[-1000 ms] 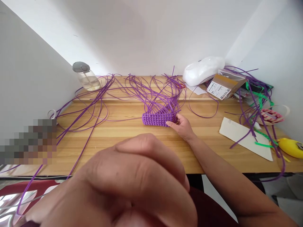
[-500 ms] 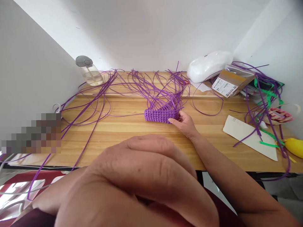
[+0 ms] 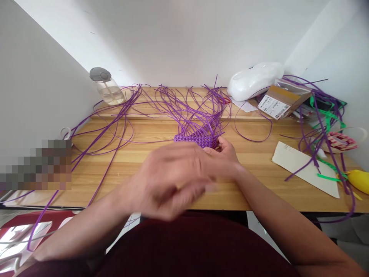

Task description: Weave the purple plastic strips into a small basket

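Note:
A purple woven piece lies on the wooden table, with many long purple strands fanning up and out from it. My right hand rests at its right end, fingers curled on the weave. My left hand is in the air in front of the piece, smeared by motion, fingers loosely bent; nothing shows in it.
A clear water bottle stands at the back left. At the back right lie a white plastic bag and a cardboard box. A white sheet, green strips and a yellow object lie at the right.
My left hand has moved away from the camera and forward towards the woven piece. My right hand has stayed on the weave.

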Tool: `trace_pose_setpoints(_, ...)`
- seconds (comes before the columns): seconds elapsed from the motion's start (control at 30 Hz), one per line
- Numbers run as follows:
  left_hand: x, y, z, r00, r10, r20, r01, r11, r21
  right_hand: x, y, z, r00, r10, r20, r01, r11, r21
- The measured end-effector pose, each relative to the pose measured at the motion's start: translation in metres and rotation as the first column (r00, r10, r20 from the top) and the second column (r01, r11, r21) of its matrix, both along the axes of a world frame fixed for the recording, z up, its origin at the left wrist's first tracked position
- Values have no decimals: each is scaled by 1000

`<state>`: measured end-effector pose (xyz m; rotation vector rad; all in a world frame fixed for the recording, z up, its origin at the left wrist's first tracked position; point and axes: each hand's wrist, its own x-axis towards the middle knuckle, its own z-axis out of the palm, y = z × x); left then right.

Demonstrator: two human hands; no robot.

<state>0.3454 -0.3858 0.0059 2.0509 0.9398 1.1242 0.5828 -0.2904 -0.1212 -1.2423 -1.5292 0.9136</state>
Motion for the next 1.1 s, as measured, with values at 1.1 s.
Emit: trace_pose_setpoints(1.1, 21, 93, -119, 865, 343, -367, -23, 757, 653, -4, -9, 10, 786, 23, -617, -227, 940, -255)
